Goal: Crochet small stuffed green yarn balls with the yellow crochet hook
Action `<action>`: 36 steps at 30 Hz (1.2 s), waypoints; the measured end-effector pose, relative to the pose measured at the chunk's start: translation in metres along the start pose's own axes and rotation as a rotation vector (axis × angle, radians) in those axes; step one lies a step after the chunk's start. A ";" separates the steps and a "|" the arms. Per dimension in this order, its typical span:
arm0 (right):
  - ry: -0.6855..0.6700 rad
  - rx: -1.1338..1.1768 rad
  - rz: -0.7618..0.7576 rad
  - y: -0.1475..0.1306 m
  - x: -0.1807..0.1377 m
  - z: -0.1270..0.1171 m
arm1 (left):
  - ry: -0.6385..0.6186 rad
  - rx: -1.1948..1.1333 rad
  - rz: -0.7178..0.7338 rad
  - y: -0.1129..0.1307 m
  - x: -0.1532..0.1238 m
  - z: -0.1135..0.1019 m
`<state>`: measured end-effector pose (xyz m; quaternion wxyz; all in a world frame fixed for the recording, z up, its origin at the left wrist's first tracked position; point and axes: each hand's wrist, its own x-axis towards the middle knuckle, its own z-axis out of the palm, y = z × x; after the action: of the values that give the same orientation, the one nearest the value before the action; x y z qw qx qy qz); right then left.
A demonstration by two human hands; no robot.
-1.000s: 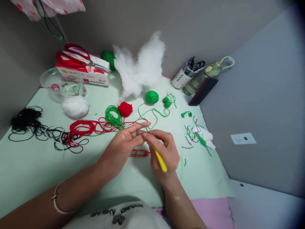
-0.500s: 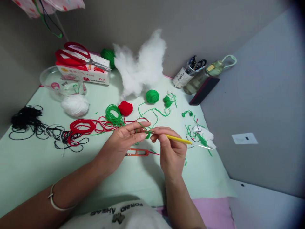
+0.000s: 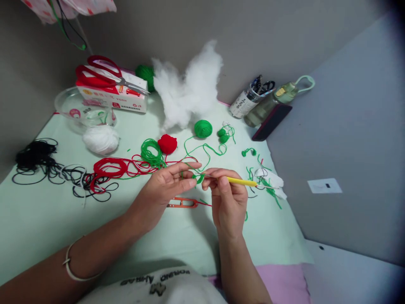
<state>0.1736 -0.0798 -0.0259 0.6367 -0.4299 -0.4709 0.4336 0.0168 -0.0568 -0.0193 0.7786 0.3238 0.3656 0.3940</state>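
Observation:
My left hand pinches a small green crochet piece between thumb and fingers, with green yarn looped over the index finger and trailing back to a green yarn ball. My right hand is closed on a yellow-handled crochet hook. The hook's tip sits at the green piece and its handle points right. Red thread snips lie on the mat just below my left hand.
On the pale green mat lie a red ball, a green coil, red thread, black thread, a white ball, stuffing, red scissors on a box, a clear bowl, a jar, a bottle, a phone.
My right hand turned the hook from pointing down toward me to lying level with its handle to the right. The left hand kept its pinch on the green piece.

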 end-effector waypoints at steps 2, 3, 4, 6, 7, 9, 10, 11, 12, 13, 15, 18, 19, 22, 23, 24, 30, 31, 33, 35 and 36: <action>-0.004 0.009 -0.005 0.000 0.000 0.000 | 0.012 -0.001 0.016 0.000 0.000 -0.001; -0.006 0.005 -0.008 0.000 0.000 0.000 | 0.024 0.000 0.023 0.000 0.000 -0.001; -0.009 -0.005 -0.010 -0.001 -0.001 0.000 | 0.037 -0.001 0.030 0.000 0.000 -0.001; -0.020 -0.030 -0.017 -0.001 -0.001 -0.001 | 0.059 -0.008 0.042 -0.001 -0.001 -0.001; -0.027 -0.043 -0.023 -0.001 -0.002 -0.001 | 0.069 -0.012 0.048 -0.001 -0.001 0.000; -0.042 -0.069 -0.041 -0.001 -0.002 -0.001 | 0.096 -0.013 0.069 0.000 -0.001 0.000; -0.046 -0.081 -0.054 -0.001 -0.003 -0.001 | 0.111 -0.006 0.082 0.000 -0.001 0.000; -0.048 -0.093 -0.070 -0.001 -0.003 -0.001 | 0.124 0.009 0.094 0.000 -0.002 0.001; -0.050 -0.103 -0.091 -0.001 -0.003 0.000 | 0.135 0.031 0.108 0.001 -0.002 0.001; -0.051 -0.114 -0.116 -0.002 -0.004 0.000 | 0.144 0.059 0.124 0.002 -0.003 0.001; -0.052 -0.161 -0.171 -0.003 -0.004 0.002 | 0.169 0.128 0.156 0.003 -0.004 0.002; -0.056 -0.283 -0.242 -0.005 -0.006 0.003 | 0.212 0.212 0.204 0.005 -0.005 0.003; -0.060 -0.325 -0.258 -0.006 -0.007 0.003 | 0.220 0.228 0.214 0.005 -0.005 0.004; -0.086 -0.412 -0.290 -0.008 -0.008 0.001 | 0.229 0.264 0.239 0.006 -0.005 0.004; -0.098 -0.437 -0.300 -0.008 -0.009 0.001 | 0.234 0.285 0.249 0.006 -0.005 0.004; -0.113 -0.463 -0.313 -0.009 -0.009 0.000 | 0.243 0.317 0.268 0.006 -0.005 0.004; -0.211 -0.615 -0.494 -0.008 -0.011 0.000 | 0.309 0.630 0.461 0.006 -0.007 0.004; -0.215 -0.630 -0.521 -0.007 -0.012 0.000 | 0.309 0.639 0.457 0.006 -0.007 0.005; -0.203 -0.623 -0.532 -0.006 -0.012 0.000 | 0.304 0.587 0.393 0.006 -0.007 0.004; -0.187 -0.576 -0.483 -0.006 -0.011 0.000 | 0.284 0.492 0.287 0.006 -0.007 0.003; -0.185 -0.549 -0.438 -0.006 -0.010 0.000 | 0.270 0.455 0.243 0.006 -0.007 0.002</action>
<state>0.1731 -0.0914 -0.0222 0.5300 -0.4327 -0.7064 0.1813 0.0138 -0.0603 -0.0114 0.5775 0.4761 0.5033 0.4319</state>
